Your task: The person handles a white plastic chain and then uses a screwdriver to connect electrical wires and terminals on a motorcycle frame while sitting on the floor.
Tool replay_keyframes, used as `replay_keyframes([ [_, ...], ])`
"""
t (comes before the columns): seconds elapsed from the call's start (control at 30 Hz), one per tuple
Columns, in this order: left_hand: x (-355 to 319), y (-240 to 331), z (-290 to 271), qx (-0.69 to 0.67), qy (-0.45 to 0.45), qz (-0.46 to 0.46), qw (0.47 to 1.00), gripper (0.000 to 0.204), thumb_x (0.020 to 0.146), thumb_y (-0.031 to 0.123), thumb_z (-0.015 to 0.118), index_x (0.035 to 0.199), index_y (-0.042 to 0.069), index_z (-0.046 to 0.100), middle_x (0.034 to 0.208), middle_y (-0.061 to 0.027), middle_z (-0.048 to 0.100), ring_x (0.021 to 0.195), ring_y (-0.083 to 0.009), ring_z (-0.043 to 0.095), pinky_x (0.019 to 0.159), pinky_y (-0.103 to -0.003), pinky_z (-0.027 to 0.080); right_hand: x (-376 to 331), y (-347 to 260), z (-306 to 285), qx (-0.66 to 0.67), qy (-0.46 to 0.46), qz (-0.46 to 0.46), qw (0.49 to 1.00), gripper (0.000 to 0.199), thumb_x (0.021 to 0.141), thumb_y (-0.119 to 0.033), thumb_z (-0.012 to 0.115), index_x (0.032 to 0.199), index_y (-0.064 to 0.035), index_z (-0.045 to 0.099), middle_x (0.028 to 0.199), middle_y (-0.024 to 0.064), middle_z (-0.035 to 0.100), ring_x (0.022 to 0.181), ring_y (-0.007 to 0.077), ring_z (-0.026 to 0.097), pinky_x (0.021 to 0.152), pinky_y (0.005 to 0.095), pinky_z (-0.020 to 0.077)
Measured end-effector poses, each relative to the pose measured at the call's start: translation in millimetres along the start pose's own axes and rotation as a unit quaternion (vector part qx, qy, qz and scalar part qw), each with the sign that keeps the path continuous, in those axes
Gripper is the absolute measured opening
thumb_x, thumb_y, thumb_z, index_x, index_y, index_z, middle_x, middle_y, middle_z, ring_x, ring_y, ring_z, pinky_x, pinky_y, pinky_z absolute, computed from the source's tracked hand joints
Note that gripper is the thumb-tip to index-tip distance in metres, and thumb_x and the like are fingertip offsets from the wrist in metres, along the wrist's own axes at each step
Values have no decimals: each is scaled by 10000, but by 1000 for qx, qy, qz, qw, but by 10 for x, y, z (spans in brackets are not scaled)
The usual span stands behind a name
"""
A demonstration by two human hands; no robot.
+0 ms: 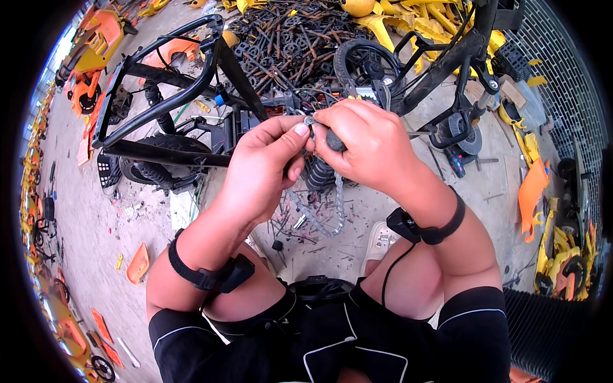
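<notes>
My left hand [271,150] pinches a small silver-grey metal piece [310,120] with a round end between thumb and forefinger. From the other side my right hand [367,140] closes its thumb and fingertips on the same piece. What exactly this piece is cannot be made out. Below the hands a grey metal chain [339,204] hangs or lies in a U-shaped loop; its upper ends are lost behind my hands. Under my right palm shows a dark rounded part [334,142], and a black coil spring [319,175] stands just below it.
A black tubular frame [185,96] with wheels lies ahead to the left. Another black frame [440,64] stands to the right, near a power drill [455,161]. Behind is a heap of rusty metal parts [287,45]. Orange and yellow panels [532,195] lie around.
</notes>
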State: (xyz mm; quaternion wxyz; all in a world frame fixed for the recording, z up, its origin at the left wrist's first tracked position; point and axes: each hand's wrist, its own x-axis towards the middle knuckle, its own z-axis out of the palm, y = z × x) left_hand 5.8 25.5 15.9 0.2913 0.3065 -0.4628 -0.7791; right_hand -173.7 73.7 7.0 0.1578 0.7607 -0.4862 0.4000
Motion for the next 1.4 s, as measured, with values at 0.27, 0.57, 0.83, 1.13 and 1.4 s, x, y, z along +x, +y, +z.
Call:
replay_keyframes([
  [0.27,-8,-44,57,3,2,12,1000,200,1000,141,558,1144,13,609,827,20,583,567,-32,441,472,-171,301,-8,-47,-7,38,12,56,998,158,760,-119,743,821,-47,617,782,115,653,722,305,657,621,383,545],
  [0.57,7,-157,144,-25,38,85,995,178,1000,125,563,1118,2,611,831,8,609,607,-36,477,513,-183,372,5,-173,42,173,54,237,954,141,776,-96,747,857,-29,654,779,130,671,701,306,670,621,360,536],
  [0.83,-27,-231,247,9,71,184,980,180,1018,133,547,1153,18,581,822,13,600,605,-26,474,520,-182,390,30,-281,118,243,112,301,915,136,795,-75,744,892,-16,669,791,120,695,692,230,688,635,334,538],
  [1.13,-70,-65,87,138,43,177,974,173,992,100,579,1123,-3,624,824,21,621,604,-10,468,524,-184,394,107,-81,-100,206,16,121,971,138,832,-67,724,966,-51,694,910,92,710,794,241,693,701,328,550],
  [1.4,-79,-92,52,175,23,192,965,208,1010,132,558,1168,6,604,961,-33,671,783,-39,599,545,-177,404,72,-11,-139,327,-45,214,919,108,869,-111,727,936,-38,686,895,79,699,828,201,669,739,322,527],
])
